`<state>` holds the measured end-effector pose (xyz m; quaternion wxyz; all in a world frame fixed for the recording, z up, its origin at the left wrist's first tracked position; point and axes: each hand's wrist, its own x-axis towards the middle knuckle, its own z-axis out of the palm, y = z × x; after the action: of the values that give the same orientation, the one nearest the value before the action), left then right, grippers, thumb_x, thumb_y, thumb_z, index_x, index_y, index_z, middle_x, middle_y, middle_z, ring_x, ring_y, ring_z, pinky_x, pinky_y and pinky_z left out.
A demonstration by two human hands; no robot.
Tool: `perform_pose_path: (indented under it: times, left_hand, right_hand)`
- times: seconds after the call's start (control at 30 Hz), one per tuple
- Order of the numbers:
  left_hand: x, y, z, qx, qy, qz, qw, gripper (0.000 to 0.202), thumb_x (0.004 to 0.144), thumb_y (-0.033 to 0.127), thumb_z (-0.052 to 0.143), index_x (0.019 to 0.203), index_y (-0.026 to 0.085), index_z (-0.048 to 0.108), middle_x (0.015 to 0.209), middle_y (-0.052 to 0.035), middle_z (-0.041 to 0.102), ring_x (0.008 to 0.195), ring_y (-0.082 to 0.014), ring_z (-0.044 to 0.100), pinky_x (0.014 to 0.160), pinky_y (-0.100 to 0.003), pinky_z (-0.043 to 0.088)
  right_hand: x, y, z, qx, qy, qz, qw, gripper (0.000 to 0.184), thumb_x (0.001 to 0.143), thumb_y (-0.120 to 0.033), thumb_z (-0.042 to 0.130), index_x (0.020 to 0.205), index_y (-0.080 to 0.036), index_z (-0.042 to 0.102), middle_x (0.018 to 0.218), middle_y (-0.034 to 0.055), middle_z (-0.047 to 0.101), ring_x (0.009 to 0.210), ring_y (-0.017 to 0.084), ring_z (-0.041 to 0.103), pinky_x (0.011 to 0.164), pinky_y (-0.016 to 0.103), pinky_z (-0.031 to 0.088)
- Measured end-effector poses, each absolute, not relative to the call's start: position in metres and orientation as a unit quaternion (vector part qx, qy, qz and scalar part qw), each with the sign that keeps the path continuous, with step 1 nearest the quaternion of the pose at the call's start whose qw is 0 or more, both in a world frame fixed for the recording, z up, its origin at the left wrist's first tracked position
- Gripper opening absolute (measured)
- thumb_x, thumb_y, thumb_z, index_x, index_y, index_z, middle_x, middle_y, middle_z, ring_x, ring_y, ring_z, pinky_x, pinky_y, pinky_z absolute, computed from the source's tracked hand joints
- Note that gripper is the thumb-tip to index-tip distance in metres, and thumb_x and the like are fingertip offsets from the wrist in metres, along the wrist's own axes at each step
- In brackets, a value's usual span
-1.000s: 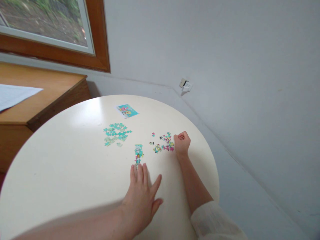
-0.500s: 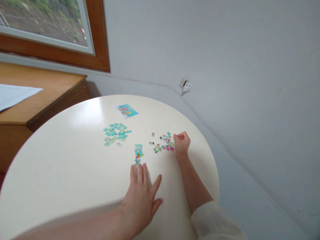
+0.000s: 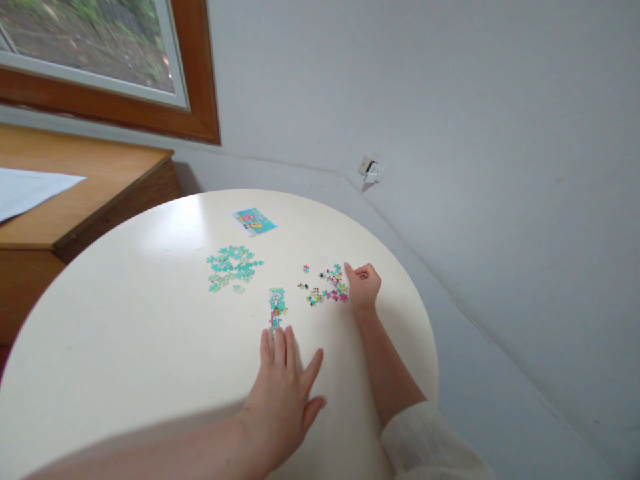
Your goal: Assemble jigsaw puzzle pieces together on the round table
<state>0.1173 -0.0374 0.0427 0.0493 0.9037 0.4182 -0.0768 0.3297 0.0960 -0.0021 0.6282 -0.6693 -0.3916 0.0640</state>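
My left hand point(image 3: 279, 393) lies flat with its fingers stretched out. Its fingertips touch the lower end of a joined strip of jigsaw puzzle point(image 3: 277, 301), which shows a pale cartoon figure on turquoise, and partly cover it. My right hand point(image 3: 364, 287) rests on its side at the right edge of a loose group of jigsaw pieces point(image 3: 336, 287) in pink, yellow and turquoise. Its fingers are curled into the palm, one digit points toward the pieces, and I see nothing held. Mostly turquoise puzzle pieces point(image 3: 234, 263) lie in a pile farther left.
A small printed picture card point(image 3: 255, 221) lies toward the far side of the round white table point(image 3: 150, 333). A wooden cabinet point(image 3: 115, 193) with a pale sheet point(image 3: 35, 190) stands at left under a window. A plug sits in the wall socket point(image 3: 371, 171).
One digit of my right hand has stretched out slightly farther left, toward the loose pieces. My left hand and the puzzle strip look the same.
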Motion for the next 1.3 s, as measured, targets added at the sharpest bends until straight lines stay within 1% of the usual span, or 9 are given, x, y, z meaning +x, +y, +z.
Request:
perform_pose_path:
  times: [0.27,0.53,0.77,0.9,1.03,1.13,1.3]
  left_hand:
    - [0.1166,-0.038,0.039,0.907,0.415,-0.065,0.038,0.058,0.085,0.055,0.039,0.138,0.031,0.033,0.139,-0.0217,0.039,0.128,-0.0457,0.03,0.098,-0.068,0.016]
    - [0.1175,-0.0362,0.0394,0.907,0.415,-0.069,0.036,0.058,0.086,0.055,0.038,0.139,0.031,0.032,0.14,-0.0213,0.039,0.129,-0.0452,0.029,0.099,-0.068,0.015]
    - [0.1166,-0.0372,0.0405,0.906,0.416,-0.06,0.042,0.057,0.086,0.054,0.037,0.138,0.03,0.034,0.14,-0.0231,0.038,0.129,-0.0462,0.029,0.098,-0.068,0.015]
    - [0.1171,-0.0369,0.0415,0.907,0.415,-0.068,0.04,0.058,0.086,0.054,0.04,0.139,0.03,0.032,0.14,-0.0223,0.038,0.129,-0.0458,0.029,0.099,-0.068,0.016]
    - [0.1173,-0.0366,0.0425,0.905,0.416,-0.074,0.044,0.058,0.087,0.055,0.035,0.139,0.031,0.031,0.14,-0.0215,0.038,0.129,-0.0454,0.028,0.099,-0.067,0.015]
    - [0.1169,-0.0364,0.0417,0.905,0.416,-0.074,0.044,0.058,0.087,0.056,0.033,0.139,0.031,0.031,0.141,-0.0219,0.037,0.13,-0.0456,0.027,0.099,-0.067,0.015]
    - [0.1165,-0.0367,0.0407,0.908,0.412,-0.074,0.034,0.058,0.087,0.055,0.036,0.14,0.031,0.03,0.14,-0.0218,0.037,0.129,-0.0455,0.028,0.099,-0.068,0.015]
  right_hand:
    - [0.328,0.095,-0.0002,-0.67,-0.394,0.045,0.627,0.039,0.062,-0.045,0.067,0.051,-0.022,0.038,0.041,-0.0095,0.033,0.043,0.008,0.031,0.043,0.023,0.024]
    - [0.3283,0.0944,0.001,-0.675,-0.393,0.047,0.623,0.039,0.062,-0.039,0.068,0.049,-0.022,0.036,0.042,-0.01,0.031,0.044,0.007,0.028,0.044,0.023,0.022]
    - [0.3271,0.0937,0.0026,-0.679,-0.402,0.033,0.613,0.043,0.062,-0.041,0.068,0.047,-0.022,0.033,0.042,-0.0099,0.028,0.044,0.007,0.025,0.044,0.024,0.022]
    - [0.3286,0.0941,0.0012,-0.677,-0.407,0.03,0.613,0.042,0.062,-0.04,0.068,0.046,-0.022,0.033,0.041,-0.0098,0.028,0.044,0.007,0.025,0.044,0.023,0.021]
    - [0.3286,0.0941,0.0005,-0.678,-0.406,0.035,0.612,0.043,0.062,-0.038,0.068,0.046,-0.022,0.031,0.041,-0.0101,0.027,0.043,0.007,0.024,0.044,0.024,0.021]
    - [0.3279,0.0937,0.0007,-0.678,-0.408,0.033,0.611,0.045,0.063,-0.039,0.068,0.046,-0.022,0.03,0.042,-0.01,0.027,0.043,0.007,0.025,0.045,0.024,0.022]
    - [0.3271,0.0932,0.0011,-0.68,-0.409,0.033,0.607,0.046,0.061,-0.04,0.068,0.044,-0.022,0.03,0.041,-0.0097,0.027,0.043,0.007,0.024,0.044,0.024,0.022]
